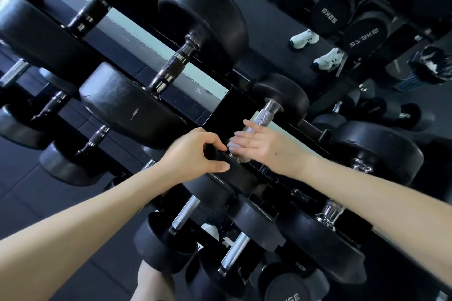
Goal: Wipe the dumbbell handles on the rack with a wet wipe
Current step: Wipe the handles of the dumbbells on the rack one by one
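Two bare forearms reach in from the bottom edge toward a black dumbbell rack [221,105] that runs slantwise across the view. The left hand [195,154] is clamped on the near black head [234,171] of a small dumbbell, thumb below and fingers curled over its rim. The right hand [259,144] lies with fingers stretched and blurred along that dumbbell's knurled silver handle [263,115], pressing a pale wet wipe [232,145] against the metal; only a bit of the wipe shows under the fingertips, just beside the left hand's fingers. The handle's far end meets the other black head [283,98] up on the rack.

To the left sit larger dumbbells, one with a dark knurled handle [171,71] between two big scuffed heads. Lower rows hold more dumbbells with smooth chrome handles [184,212]. At upper right, a mirror reflects white sneakers [304,38] and dumbbell ends with reversed lettering.
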Tool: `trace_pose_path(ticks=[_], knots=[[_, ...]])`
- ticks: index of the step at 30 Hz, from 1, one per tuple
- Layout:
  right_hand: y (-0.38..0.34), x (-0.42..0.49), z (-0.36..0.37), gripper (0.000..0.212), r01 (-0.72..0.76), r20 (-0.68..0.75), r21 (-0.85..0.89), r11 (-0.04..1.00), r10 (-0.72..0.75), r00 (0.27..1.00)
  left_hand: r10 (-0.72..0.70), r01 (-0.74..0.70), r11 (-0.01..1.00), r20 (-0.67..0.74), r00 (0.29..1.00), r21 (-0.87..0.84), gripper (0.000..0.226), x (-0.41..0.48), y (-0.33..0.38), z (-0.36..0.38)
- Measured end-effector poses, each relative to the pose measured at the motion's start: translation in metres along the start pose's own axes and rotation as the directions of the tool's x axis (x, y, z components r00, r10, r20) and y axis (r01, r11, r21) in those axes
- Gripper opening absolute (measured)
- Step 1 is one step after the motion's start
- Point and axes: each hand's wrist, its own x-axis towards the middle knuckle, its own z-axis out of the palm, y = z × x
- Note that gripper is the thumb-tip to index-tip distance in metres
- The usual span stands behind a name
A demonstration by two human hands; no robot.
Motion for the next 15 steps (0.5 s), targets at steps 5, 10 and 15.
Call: trace_pose_path(ticks=[5,10,15], knots=[[0.058,-0.005,-0.028,0.033,-0.021,0.06,-0.348,0.937,0.044,0.997,0.014,-0.014,1.0,0.001,1.0,-0.012,0.029,-0.001,-0.001,0.0],[0.061,-0.005,-0.034,0.033,-0.046,0.075,-0.507,0.861,0.098,0.992,0.041,-0.04,0.999,-0.008,0.999,0.023,0.029,-0.002,-0.003,0.002],[0.021,-0.015,-0.031,0.034,-0.298,-0.164,-0.236,0.925,0.264,0.95,0.043,-0.043,0.998,0.005,0.999,0.053,0.03,-0.002,-0.002,0.001]])
